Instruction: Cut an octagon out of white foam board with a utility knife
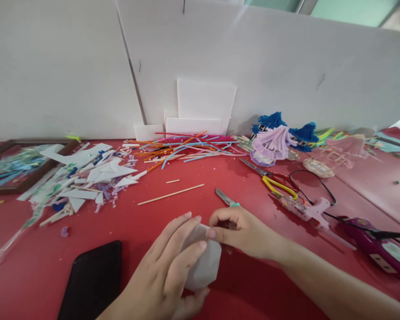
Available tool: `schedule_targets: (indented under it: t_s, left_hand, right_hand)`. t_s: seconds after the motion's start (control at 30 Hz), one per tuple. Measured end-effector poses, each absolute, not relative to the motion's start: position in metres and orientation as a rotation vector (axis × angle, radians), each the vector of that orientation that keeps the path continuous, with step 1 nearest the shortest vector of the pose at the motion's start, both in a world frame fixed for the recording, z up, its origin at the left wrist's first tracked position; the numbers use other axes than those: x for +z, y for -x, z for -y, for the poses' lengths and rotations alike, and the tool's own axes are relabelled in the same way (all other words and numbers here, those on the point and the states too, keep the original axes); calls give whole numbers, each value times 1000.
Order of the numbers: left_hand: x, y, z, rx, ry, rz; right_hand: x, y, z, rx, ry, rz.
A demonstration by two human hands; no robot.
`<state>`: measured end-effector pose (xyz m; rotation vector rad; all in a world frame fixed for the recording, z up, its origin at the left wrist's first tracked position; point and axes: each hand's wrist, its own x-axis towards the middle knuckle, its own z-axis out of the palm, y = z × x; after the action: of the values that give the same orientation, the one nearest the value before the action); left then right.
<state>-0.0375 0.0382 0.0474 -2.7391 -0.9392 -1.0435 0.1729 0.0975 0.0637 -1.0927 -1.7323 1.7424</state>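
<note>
A white many-sided piece of foam board (203,266) is tilted between my hands, low in the middle of the head view. My left hand (173,262) is wrapped round it from the left, fingers over its face and thumb below. At its upper right edge, my right hand (243,231) pinches it between thumb and curled forefinger. Just past my right knuckles lies a utility knife (225,197), its blade pointing up and left; the hand hides most of its handle. A thin wooden stick (170,194) and a short stick piece (172,181) lie beyond my left fingers.
A black phone (91,282) lies at left, below a heap of foam scraps (106,171) and a brown frame (6,189). Colored pipe cleaners (186,146) are at the back. Yellow-handled scissors (276,184), a glue gun (310,211) and a purple power strip (380,249) lie right.
</note>
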Motion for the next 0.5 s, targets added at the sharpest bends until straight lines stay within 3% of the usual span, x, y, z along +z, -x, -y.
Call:
schedule_targets:
  t_s: [0.13, 0.5]
  left_hand:
    - [50, 37, -37, -1005, 2715, 992]
    - [47, 41, -34, -992, 2894, 1079]
  right_hand:
    - [58, -175, -97, 1931, 978, 1558]
    - [57, -185, -96, 2017, 918, 1456]
